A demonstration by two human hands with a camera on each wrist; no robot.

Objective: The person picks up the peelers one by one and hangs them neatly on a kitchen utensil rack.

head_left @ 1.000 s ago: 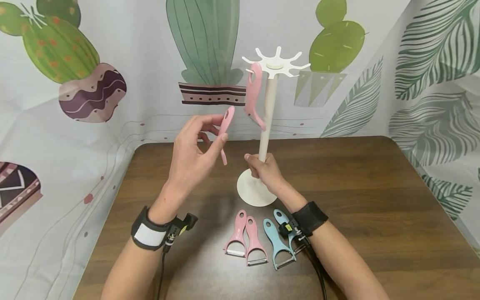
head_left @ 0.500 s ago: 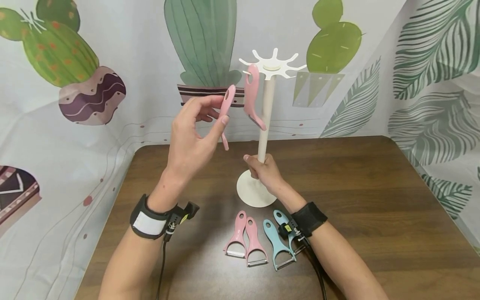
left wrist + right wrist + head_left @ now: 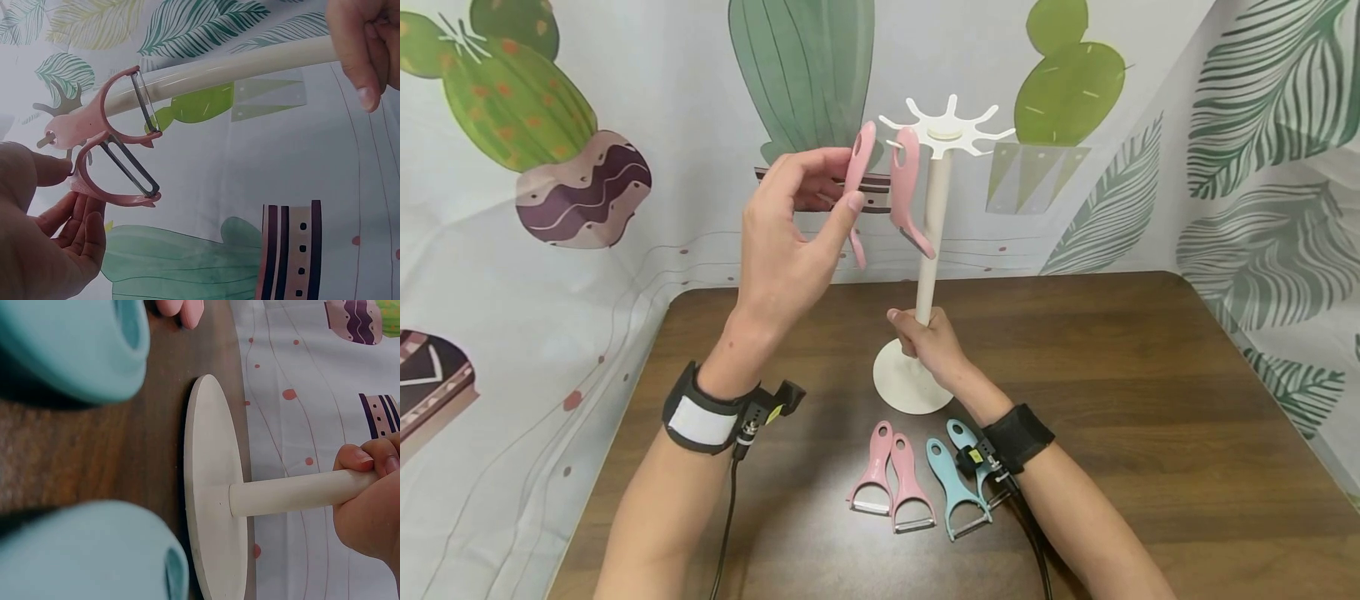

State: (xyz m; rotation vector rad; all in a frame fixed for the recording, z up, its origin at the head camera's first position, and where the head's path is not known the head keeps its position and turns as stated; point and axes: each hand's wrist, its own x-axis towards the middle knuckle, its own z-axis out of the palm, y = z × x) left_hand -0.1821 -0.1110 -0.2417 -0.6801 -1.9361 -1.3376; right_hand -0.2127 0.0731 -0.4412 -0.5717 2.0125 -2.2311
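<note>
My left hand [image 3: 793, 208] pinches a pink peeler [image 3: 860, 158] between thumb and fingers, its holed handle end pointing up. This peeler is just left of a second pink peeler [image 3: 905, 179], which hangs by its hole from an arm of the white stand [image 3: 927, 283]. In the left wrist view the held peeler [image 3: 87, 184] overlaps the hanging peeler [image 3: 81, 125], both blades facing away from the hand. Low on the stand's pole, my right hand [image 3: 931, 340] grips it just above the round base [image 3: 910, 383]; the right wrist view shows its fingers curled round the pole [image 3: 300, 494].
Two pink peelers [image 3: 880, 467] lie side by side on the wooden table [image 3: 1112, 400] in front of the base. Right of them lie two blue peelers [image 3: 951, 483], one partly behind the right wrist camera. A cactus-print cloth [image 3: 685, 125] hangs behind the table.
The left hand has risen with its peeler, from below the hanging one to about its height near the stand's top. The right hand keeps its grip on the pole.
</note>
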